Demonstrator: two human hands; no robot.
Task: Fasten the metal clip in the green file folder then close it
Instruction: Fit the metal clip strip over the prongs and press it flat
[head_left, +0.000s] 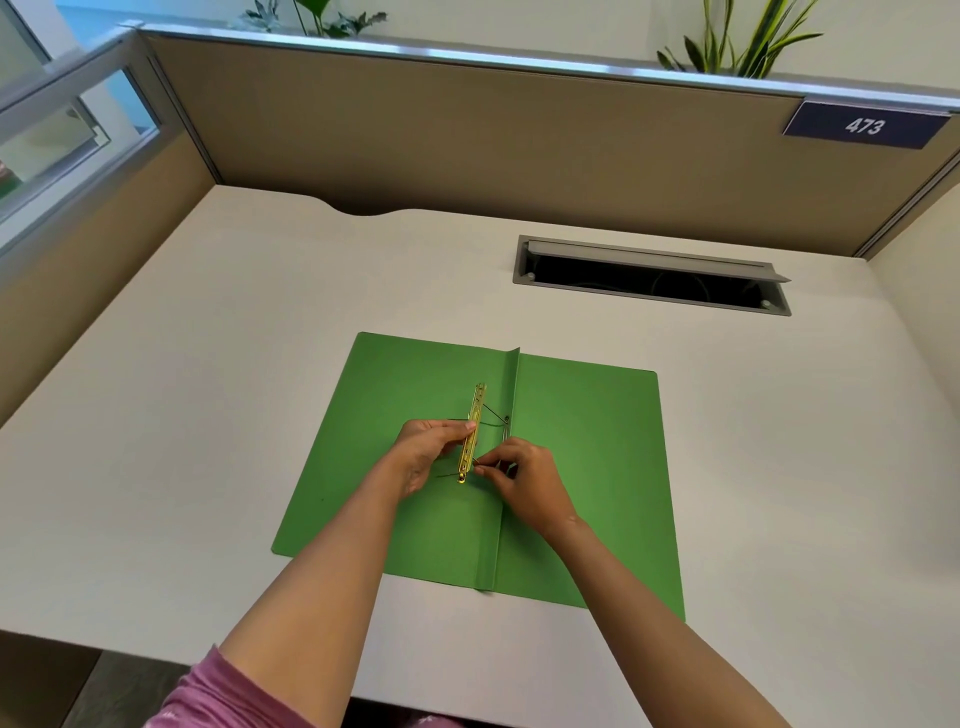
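The green file folder (582, 441) lies open and flat on the white desk, its spine fold running down the middle. A gold metal clip bar (475, 415) stands lengthwise just left of the fold. My left hand (423, 452) grips the bar from the left side around its middle. My right hand (524, 483) pinches a thin dark prong at the bar's lower end. Another thin prong runs from the bar's upper part to a hole by the fold.
A grey cable slot (652, 275) with its lid raised sits in the desk (208, 415) behind the folder to the right. Tan partition walls (467, 145) close the desk at the back and sides. The desk's front edge is near my elbows.
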